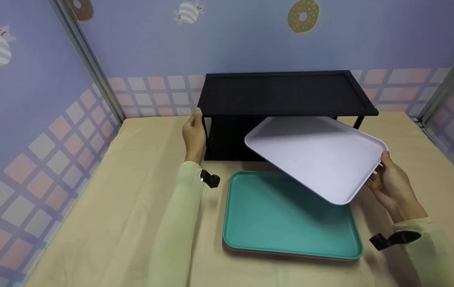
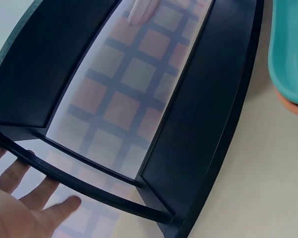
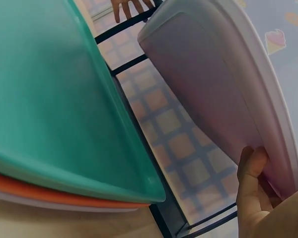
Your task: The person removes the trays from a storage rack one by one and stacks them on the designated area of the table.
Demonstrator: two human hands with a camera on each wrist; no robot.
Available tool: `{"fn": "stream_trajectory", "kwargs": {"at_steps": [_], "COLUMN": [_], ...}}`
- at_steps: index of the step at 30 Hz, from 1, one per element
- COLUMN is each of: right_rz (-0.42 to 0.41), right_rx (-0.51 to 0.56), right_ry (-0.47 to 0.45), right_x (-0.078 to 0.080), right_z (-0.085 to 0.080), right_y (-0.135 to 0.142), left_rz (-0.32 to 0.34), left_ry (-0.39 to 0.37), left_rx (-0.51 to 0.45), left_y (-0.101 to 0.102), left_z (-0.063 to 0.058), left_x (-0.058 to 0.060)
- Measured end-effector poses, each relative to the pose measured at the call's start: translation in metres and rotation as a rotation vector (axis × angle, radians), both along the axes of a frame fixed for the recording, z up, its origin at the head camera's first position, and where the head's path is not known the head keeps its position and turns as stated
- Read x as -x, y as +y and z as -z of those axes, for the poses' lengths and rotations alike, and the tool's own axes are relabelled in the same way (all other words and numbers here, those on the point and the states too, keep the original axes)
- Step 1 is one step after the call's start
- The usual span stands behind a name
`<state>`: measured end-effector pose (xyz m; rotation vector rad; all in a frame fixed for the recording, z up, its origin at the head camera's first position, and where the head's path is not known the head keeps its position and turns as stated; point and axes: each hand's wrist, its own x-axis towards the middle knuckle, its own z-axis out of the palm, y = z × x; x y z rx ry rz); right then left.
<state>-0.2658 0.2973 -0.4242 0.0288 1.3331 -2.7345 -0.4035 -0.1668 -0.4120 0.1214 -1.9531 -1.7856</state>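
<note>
A lilac serving tray [image 1: 314,155] is tilted, its far end beneath the top shelf of a black two-tier rack [image 1: 282,93]. My right hand [image 1: 394,187] grips the tray's near right edge, thumb on the rim and fingers underneath. At the rack's front left corner, my left hand [image 1: 195,135] holds the corner, thumb at the top edge. In the left wrist view, the fingers of the left hand [image 2: 27,198] lie against the side post. Below the lilac tray lies a teal tray [image 1: 286,219], in front of the rack.
Under the teal tray are an orange tray [image 3: 64,193] and a pale tray [image 3: 84,206], stacked. A cream cloth [image 1: 131,207] covers the table. Patterned panels [image 1: 243,36] stand behind and at both sides.
</note>
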Motion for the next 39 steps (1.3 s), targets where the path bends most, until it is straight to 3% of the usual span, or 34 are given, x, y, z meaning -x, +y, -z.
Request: {"fn": "stream_trajectory", "kwargs": {"at_steps": [8, 13, 21, 32, 39], "right_rz": [0.019, -0.016, -0.080, -0.127, -0.179], "right_rx": [-0.099, -0.117, -0.264, -0.339, -0.447], "right_ry": [-0.024, -0.016, 0.008, -0.009, -0.003], "right_x": [0.0001, 0.0008, 0.0008, 0.0025, 0.0024], "right_z": [-0.0011, -0.0017, 0.0004, 0.0018, 0.0045], "right_y": [-0.0009, -0.0012, -0.0004, 0.0013, 0.0020], "left_rz": [-0.004, 0.016, 0.054, 0.019, -0.001], "left_ry": [-0.008, -0.022, -0.036, -0.018, -0.011], "left_rx": [-0.006, -0.017, 0.019, 0.015, 0.013], "left_y": [-0.0008, -0.0016, -0.0034, -0.0022, -0.0017], "left_z": [0.0001, -0.0007, 0.0006, -0.0011, -0.0003], "left_x": [-0.0010, -0.0023, -0.0034, -0.0006, 0.0014]}}
